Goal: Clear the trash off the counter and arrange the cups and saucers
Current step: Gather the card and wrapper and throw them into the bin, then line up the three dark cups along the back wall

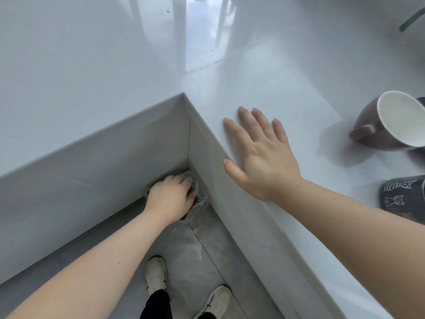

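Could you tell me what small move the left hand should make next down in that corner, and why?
Probably let go and lift away. The left hand is low in the inner corner below the counter, closed over what looks like a clear plastic-lined bin, so the trash seems delivered. The brown mug still lies tipped near the flat, open right hand.

One view only, from the head, looking steeply down and forward over the inner corner of an L-shaped counter [264, 84]. It sits close: both forearms enter from the bottom edge, and the floor [190, 249] and shoes [156, 272] lie straight below. The wide lens bends the counter's edges, and a cup [377, 127] is cut by the right edge.
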